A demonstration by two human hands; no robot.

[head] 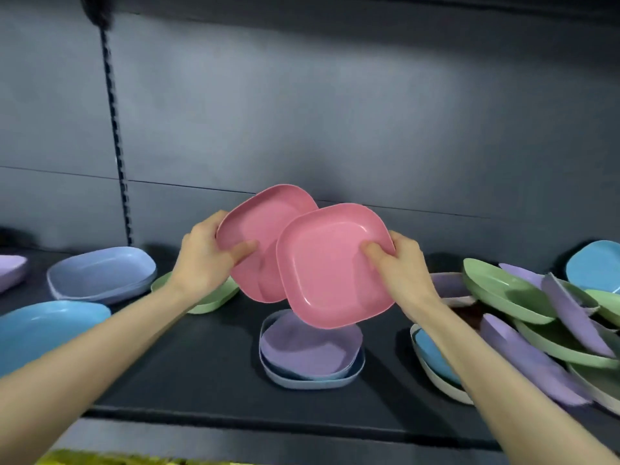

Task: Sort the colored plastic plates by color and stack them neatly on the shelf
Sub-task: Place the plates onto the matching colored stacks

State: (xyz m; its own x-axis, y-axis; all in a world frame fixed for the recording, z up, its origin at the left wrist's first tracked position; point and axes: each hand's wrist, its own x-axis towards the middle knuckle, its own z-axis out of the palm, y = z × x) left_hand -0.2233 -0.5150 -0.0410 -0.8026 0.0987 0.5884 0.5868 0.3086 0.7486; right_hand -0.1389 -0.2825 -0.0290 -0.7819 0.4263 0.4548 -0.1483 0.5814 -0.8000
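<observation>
Hovering mid-frame above the dark shelf [208,364], my left hand [204,260] pinches the rear pink square plastic plate [265,223]; my right hand [402,266] pinches the front pink square plastic plate [328,263], overlapping it.

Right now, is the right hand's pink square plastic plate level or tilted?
Tilted: the pink square plastic plate faces us, far edge raised.

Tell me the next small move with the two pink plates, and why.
Probably nest the front plate, held by the right hand, into the rear plate, held by the left hand. Both are pink, tilted and overlapping above the shelf, and no pink stack is visible there yet.
</observation>
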